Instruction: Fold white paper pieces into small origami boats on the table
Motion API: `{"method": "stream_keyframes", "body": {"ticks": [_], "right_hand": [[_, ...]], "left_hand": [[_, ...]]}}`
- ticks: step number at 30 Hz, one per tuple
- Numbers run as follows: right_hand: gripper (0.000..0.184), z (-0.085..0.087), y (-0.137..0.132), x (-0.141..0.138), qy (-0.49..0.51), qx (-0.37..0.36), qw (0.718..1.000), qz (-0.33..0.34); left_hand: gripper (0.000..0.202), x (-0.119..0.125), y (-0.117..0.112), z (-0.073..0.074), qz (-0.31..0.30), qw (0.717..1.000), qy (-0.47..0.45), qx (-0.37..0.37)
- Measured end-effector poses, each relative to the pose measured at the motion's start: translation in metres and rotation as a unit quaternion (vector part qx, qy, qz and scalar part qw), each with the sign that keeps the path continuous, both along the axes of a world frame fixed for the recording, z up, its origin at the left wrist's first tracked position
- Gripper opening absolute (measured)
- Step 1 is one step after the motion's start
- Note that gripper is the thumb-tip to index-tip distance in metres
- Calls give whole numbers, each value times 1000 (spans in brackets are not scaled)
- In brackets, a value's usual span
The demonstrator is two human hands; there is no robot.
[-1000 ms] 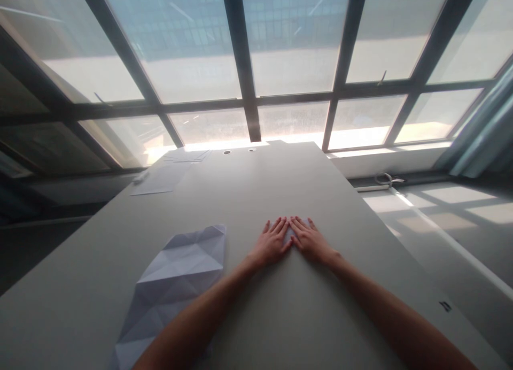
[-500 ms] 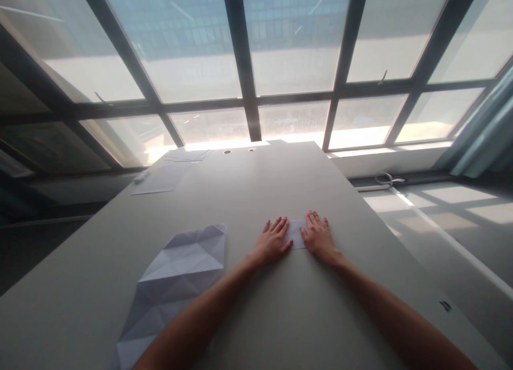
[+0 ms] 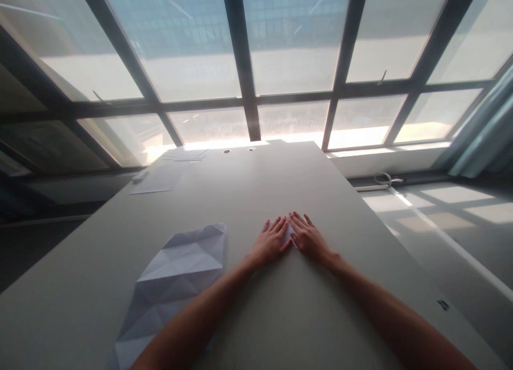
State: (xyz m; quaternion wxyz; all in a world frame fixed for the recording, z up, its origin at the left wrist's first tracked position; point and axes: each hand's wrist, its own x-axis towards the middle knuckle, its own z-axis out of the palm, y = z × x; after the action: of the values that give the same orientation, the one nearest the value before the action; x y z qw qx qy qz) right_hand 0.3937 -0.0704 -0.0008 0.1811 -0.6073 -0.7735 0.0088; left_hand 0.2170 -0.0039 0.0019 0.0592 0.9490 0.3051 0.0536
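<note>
A small folded piece of white paper (image 3: 289,234) lies flat on the white table (image 3: 276,188), mostly covered by both hands. My left hand (image 3: 272,240) rests palm down on its left part with the fingers spread. From the right, my right hand (image 3: 308,236) lies flat across the paper, fingers stretched out and tips close to those of the left hand. To the left, partly behind my left forearm, is a larger white sheet (image 3: 180,263) with many crease lines, standing slightly uneven on the table.
Several flat white sheets (image 3: 160,178) lie at the table's far left, with a small white object (image 3: 140,176) beside them. Two round holes (image 3: 226,151) pierce the far end. A small dark mark (image 3: 443,305) is near the right edge. Large windows (image 3: 294,44) stand beyond.
My right hand has slid left over the small paper and turned inward, closing the gap to my left hand. My left hand has stayed nearly in place.
</note>
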Motion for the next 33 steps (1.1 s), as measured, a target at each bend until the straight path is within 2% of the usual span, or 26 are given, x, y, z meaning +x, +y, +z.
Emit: {"method": "stream_keyframes", "body": {"ticks": [6, 11, 19, 29, 33], "right_hand": [[63, -12, 2, -2, 0, -71, 997, 12], [68, -13, 2, -1, -12, -73, 997, -13], [59, -14, 2, 0, -13, -75, 996, -35], [60, -17, 1, 10, -16, -75, 993, -93], [59, -17, 2, 14, -17, -79, 990, -116]], "left_hand": [[64, 0, 1, -4, -5, 1000, -3, -4], [64, -1, 2, -7, -1, 1000, -3, 1], [65, 1, 3, -9, 4, 1000, -4, 8], [67, 0, 3, -8, -2, 1000, 12, 0], [71, -1, 2, -8, 47, 999, 22, 4]]}}
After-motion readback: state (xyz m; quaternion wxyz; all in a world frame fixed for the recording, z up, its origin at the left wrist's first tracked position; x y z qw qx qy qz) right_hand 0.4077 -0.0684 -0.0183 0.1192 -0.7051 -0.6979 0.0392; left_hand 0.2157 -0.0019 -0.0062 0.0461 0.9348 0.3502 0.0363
